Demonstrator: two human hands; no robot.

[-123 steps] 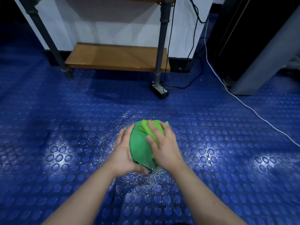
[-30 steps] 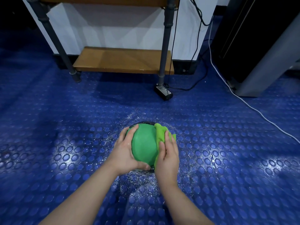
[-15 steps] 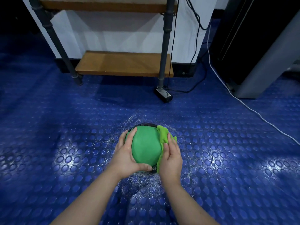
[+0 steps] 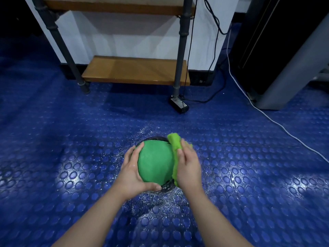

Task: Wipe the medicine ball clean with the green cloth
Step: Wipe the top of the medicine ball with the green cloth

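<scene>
Green medicine ball sat on the blue studded floor, low-centre in view, at 6 o'clock from the shelf. Left hand took the ball's 9 o'clock side. Its grip was clamped on the ball, fingers curled over the far-left edge, thumb hooked round the 6 o'clock edge. Right hand was on the 3 o'clock side, grip apart, with roughly straight fingers pressing the green cloth against the ball. Cloth ran as a folded strip from about 1 to 5 o'clock, top end sticking out past the fingertips. Ball's black speckled part showed at 12 and near 5 o'clock. White specks lay on the floor round the ball; droplets or grit, couldn't tell. Shelf was pipe-framed with a wooden board. A small black box sat by its right leg, under hanging black cables. White cable crossed the floor at 2–3 o'clock, beside a grey panel.
</scene>
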